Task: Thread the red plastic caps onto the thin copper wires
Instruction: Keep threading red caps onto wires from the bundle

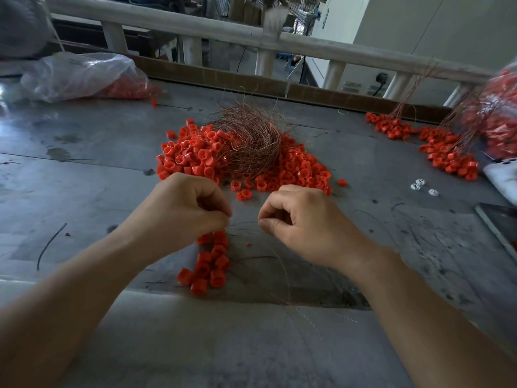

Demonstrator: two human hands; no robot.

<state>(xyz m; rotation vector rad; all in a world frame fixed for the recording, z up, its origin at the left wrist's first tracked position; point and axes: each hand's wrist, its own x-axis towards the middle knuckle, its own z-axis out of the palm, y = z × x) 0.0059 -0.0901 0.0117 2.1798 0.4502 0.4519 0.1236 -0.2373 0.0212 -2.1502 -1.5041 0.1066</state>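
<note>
Grey and scuffed, the table (84,163) runs to a pale railing (195,26) along its far edge. At the table's middle lies a heap of red caps (190,155), with a tangle (249,141) of copper wires resting on the heap's far side. Nearer the front edge, the left hand (184,211) and right hand (302,217) hover close together, both with fingers curled. The left hand pinches a wire (243,228) between thumb and forefinger, and a string (212,261) of threaded caps hangs below it down to the table. The right hand presses thumb to forefinger on the same faint wire, which curves away toward the front edge. Near the far left corner lies a clear bag (78,74) with caps inside. Toward the right edge sit bunches (447,152) of caps already on wires, beside a second bag (500,121) full of them. A few white bits (419,186) lie near the right edge.
</note>
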